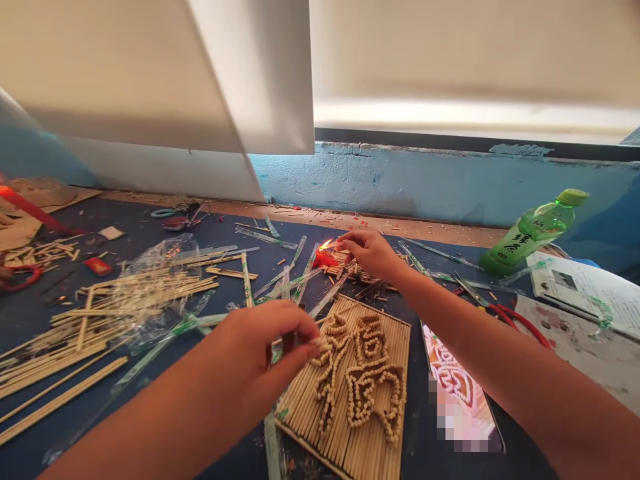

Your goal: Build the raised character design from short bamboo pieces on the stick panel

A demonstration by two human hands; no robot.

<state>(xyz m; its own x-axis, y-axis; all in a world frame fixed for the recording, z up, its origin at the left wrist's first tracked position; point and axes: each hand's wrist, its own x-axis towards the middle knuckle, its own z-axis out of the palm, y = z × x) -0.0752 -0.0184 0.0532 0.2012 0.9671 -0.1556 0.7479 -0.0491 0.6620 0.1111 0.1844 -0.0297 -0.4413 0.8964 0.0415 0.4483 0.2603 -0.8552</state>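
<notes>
A board of side-by-side wooden sticks (305, 407) lies tilted on the dark table, bearing raised figures made of small pale bead-like pieces (374, 395). My left hand (270, 353) is closed in a pinch at the board's upper left edge, its fingertips against the raised figure there; anything between them is too small to make out. Beyond the board, a red candle (325, 259) burns with a small flame. Beside that flame my right hand (367, 252) pinches a short thin stick, whose tip reaches into the fire.
Loose wooden sticks (75, 347) and crumpled clear plastic (150, 273) spread over the left. A phone (457, 380) showing a similar pattern lies under my right forearm. At right are red-handled scissors (520, 325), a green tea bottle (533, 233) and papers (595, 290).
</notes>
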